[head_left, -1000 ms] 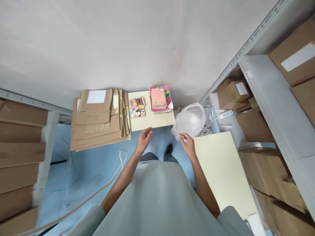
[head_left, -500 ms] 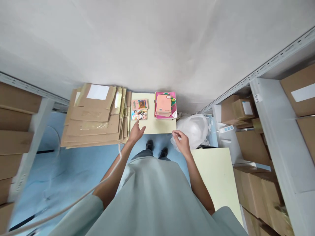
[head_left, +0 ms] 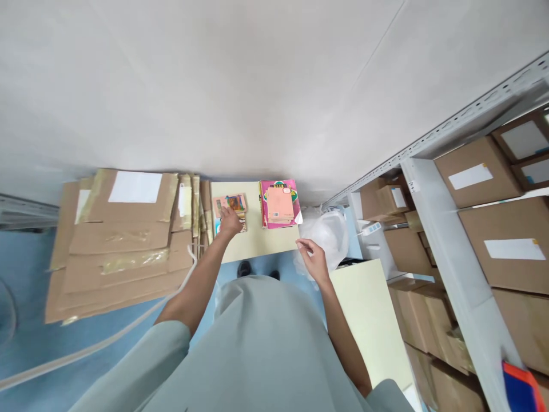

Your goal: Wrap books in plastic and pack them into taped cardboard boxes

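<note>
My left hand (head_left: 230,223) reaches over two small picture books at the left of a pale yellow table (head_left: 243,246). Its outstretched fingers lie at the lower edge of the pink-covered book (head_left: 235,202); whether they press on it I cannot tell. Under that hand, the second small book (head_left: 218,225) is mostly hidden. My right hand (head_left: 315,258) hovers by the table's front right corner, loosely curled with nothing visible in it. To the right of the small books, a stack of small pink books (head_left: 280,204) rests on larger magenta magazines (head_left: 295,196).
Flattened cardboard boxes (head_left: 124,229) are piled on the left. Clear plastic wrapping (head_left: 328,232) bulges beside the table, above another pale tabletop (head_left: 364,309). Shelving with brown cartons (head_left: 467,171) lines the right. A white cable (head_left: 115,337) crosses near my left arm.
My left hand has moved forward from the table's front edge onto the small books. My right hand stays near the corner. The view has shifted, showing more of the right-hand shelves.
</note>
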`<state>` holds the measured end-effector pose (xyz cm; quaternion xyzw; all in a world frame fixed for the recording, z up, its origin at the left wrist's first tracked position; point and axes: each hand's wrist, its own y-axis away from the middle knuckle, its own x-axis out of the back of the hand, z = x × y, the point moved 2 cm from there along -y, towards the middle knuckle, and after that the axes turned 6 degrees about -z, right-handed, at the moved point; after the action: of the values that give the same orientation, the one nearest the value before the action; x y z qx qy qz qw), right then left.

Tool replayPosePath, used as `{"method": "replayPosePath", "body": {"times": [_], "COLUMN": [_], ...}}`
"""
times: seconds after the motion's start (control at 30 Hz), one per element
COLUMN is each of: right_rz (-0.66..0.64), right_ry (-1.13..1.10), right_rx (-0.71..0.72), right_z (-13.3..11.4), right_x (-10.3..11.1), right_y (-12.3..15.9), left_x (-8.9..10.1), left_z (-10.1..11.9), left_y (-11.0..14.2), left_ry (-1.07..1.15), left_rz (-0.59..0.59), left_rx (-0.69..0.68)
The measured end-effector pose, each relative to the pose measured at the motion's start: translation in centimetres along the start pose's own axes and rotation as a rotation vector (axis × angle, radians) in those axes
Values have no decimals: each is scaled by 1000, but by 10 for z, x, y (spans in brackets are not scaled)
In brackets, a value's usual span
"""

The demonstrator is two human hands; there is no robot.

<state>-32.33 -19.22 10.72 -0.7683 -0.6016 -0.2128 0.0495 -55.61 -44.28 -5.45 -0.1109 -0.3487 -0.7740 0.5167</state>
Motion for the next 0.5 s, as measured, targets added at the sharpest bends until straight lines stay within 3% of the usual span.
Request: {"method": "replayPosePath", "body": {"times": [0.1,0.27,0.5], "right_rz": [29,76,95], "right_ry": [-11,-1,10], "right_rx": [-23,-95,-155], "right_z": [-5,-6,-9], "right_x": [-14,-37,-59], "right_y": [2,11,20], "left_x": [13,22,27], "left_z": [-14,-33,-26], "left_y": [-16,-31,-49], "left_ry": [-127,-464,-711], "left_rz": [-22,-150,-209], "left_rx": [32,-109,-148]}}
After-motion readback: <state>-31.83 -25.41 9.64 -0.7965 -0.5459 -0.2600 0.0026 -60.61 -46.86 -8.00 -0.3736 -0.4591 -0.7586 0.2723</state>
